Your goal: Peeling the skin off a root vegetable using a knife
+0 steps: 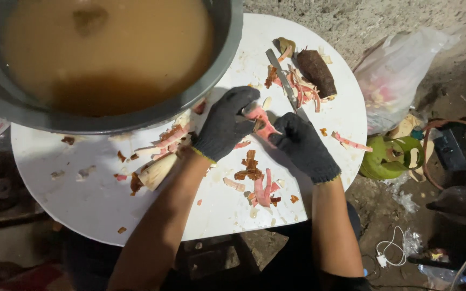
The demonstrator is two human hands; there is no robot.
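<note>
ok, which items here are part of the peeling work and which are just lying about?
In use:
left hand gripping a pink-skinned root piece
right hand holding the knife
peelings on the white table
unpeeled brown root
peeled pale piece
metal basin of murky water

Lying about:
plastic bag
green coconut
white cable

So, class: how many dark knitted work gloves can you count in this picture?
2. One dark knitted glove is on the left hand, gripping a pink peeled piece; the other is on the right hand, holding a long metal knife. None seem hidden.
</note>
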